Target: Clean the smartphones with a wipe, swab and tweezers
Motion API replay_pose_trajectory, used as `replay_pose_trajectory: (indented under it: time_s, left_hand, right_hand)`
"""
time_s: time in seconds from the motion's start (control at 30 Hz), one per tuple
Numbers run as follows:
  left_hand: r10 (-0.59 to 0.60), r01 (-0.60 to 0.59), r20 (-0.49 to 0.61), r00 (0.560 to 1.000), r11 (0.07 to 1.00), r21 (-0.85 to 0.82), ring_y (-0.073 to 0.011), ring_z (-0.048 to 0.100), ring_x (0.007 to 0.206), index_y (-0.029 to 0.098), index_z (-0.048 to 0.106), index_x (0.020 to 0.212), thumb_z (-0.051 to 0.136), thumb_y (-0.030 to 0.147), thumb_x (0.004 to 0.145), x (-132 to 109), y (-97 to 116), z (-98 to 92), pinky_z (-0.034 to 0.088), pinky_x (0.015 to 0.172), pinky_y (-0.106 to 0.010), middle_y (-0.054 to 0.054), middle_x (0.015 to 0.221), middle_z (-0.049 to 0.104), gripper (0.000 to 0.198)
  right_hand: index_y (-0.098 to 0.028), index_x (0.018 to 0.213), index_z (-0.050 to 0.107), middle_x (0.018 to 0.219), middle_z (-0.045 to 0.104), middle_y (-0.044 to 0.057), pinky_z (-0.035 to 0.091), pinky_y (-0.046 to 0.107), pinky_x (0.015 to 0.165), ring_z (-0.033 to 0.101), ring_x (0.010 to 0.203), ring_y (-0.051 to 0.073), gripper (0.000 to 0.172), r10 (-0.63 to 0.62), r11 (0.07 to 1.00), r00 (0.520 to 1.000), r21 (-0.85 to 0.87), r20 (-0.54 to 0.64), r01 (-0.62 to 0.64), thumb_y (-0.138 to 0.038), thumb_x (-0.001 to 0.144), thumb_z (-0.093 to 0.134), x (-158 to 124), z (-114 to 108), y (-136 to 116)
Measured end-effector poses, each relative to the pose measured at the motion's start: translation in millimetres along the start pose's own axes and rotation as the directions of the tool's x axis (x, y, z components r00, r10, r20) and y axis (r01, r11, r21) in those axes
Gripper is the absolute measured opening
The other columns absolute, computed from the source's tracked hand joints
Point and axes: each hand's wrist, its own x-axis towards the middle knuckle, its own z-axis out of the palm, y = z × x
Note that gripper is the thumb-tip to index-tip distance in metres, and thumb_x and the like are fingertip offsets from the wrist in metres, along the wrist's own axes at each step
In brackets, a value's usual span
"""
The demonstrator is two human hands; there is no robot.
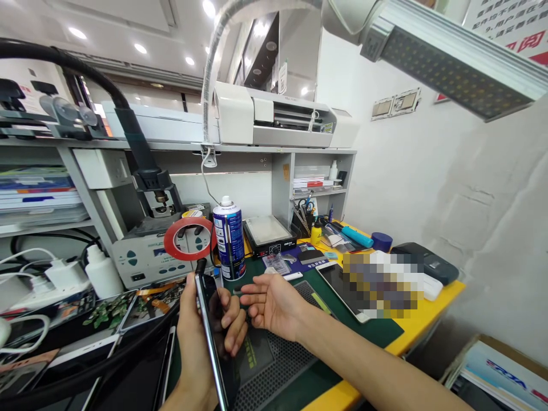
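Note:
My left hand (201, 337) grips a black smartphone (210, 319), held upright on its edge with the screen side turned right, fingers wrapped round its face. Just right of the phone, my right hand (274, 305) hovers palm up with its fingers apart and nothing in it. Both hands are above a dark green work mat (377, 331) on a yellow bench (432, 311). A blue spray can (229, 238) stands just behind the hands.
A red tape ring (188, 238) leans on a grey rework station (149, 254). A hot plate (268, 234), white bottle (103, 273), tablet (342, 288) and small tools crowd the bench. Shelves and a printer (274, 117) rise behind. A lamp head (449, 57) hangs upper right.

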Motion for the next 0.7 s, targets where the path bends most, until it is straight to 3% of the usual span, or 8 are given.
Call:
replay_pose_trajectory:
  time_s: [0.23,0.37,0.43,0.5,0.53,0.57,0.7]
  left_hand:
    - [-0.005,0.005,0.013,1.0,1.0,0.027,-0.0101,0.035,0.026,0.018,0.048,0.062,0.045,0.07,0.081,0.4,-0.5,-0.4,0.033,0.027,-0.024,0.004,0.045,0.037,0.056]
    - [-0.02,0.02,0.007,1.0,1.0,0.016,-0.009,0.033,0.027,0.018,0.047,0.063,0.047,0.07,0.08,0.5,-1.3,0.4,0.031,0.026,-0.023,0.005,0.045,0.037,0.055]
    - [-0.037,0.037,0.001,0.999,0.999,-0.008,-0.0081,0.032,0.028,0.018,0.046,0.063,0.049,0.07,0.08,0.1,-1.7,1.2,0.03,0.026,-0.022,0.006,0.046,0.035,0.054]
    - [-0.048,0.048,0.0,0.999,0.998,-0.034,-0.0075,0.031,0.029,0.018,0.045,0.064,0.051,0.069,0.079,-0.7,-1.5,2.0,0.029,0.027,-0.021,0.006,0.047,0.034,0.053]
    - [-0.052,0.052,0.001,0.999,0.998,-0.042,-0.0074,0.031,0.029,0.019,0.045,0.064,0.051,0.069,0.079,-1.2,-1.2,2.4,0.029,0.027,-0.021,0.007,0.047,0.033,0.053]
    - [-0.056,0.056,0.002,0.998,0.997,-0.047,-0.0073,0.03,0.029,0.019,0.045,0.064,0.052,0.068,0.079,-1.8,-0.8,2.7,0.028,0.027,-0.021,0.007,0.047,0.032,0.053]
    - [-0.062,0.062,0.007,0.998,0.996,-0.061,-0.0068,0.03,0.029,0.019,0.044,0.064,0.052,0.069,0.079,-3.9,1.2,2.9,0.027,0.027,-0.02,0.007,0.047,0.031,0.053]
  right_hand:
    - [-0.01,0.078,0.062,0.061,0.061,0.001,0.037,0.02,0.038,0.053,0.04,0.01,0.023,-0.039,0.984,0.997,-0.172,0.068,0.05,-0.029,0.084,0.05,2.2,-1.4,1.2]
    - [-0.013,0.082,0.06,0.065,0.061,0.001,0.031,0.02,0.035,0.05,0.041,0.008,0.021,-0.28,0.873,0.959,-0.405,0.041,0.272,-0.033,0.086,0.055,0.8,0.7,1.5]
    - [-0.015,0.084,0.06,0.07,0.064,0.001,0.031,0.02,0.037,0.051,0.043,0.009,0.02,-0.461,0.721,0.887,-0.574,0.02,0.388,-0.035,0.085,0.058,0.4,-0.8,-4.7]
    - [-0.017,0.086,0.062,0.076,0.067,0.001,0.039,0.021,0.045,0.056,0.051,0.01,0.018,-0.658,0.459,0.753,-0.786,0.013,0.415,-0.035,0.085,0.058,-0.5,-7.7,-18.5]
    - [-0.018,0.086,0.064,0.078,0.068,0.002,0.044,0.022,0.053,0.059,0.057,0.011,0.017,-0.749,0.276,0.662,-0.891,0.036,0.361,-0.033,0.086,0.056,-1.5,-13.7,-28.3]
    - [-0.02,0.087,0.065,0.08,0.069,0.001,0.046,0.023,0.062,0.063,0.067,0.013,0.017,-0.812,0.106,0.582,-0.97,0.042,0.218,-0.033,0.087,0.054,-2.9,-21.4,-39.6]
    - [-0.015,0.099,0.065,0.101,0.069,0.014,0.044,0.036,0.083,0.063,0.099,0.028,0.021,-0.878,0.069,0.466,-0.993,-0.107,-0.097,-0.028,0.087,0.054,-9.8,-59.6,-85.0]
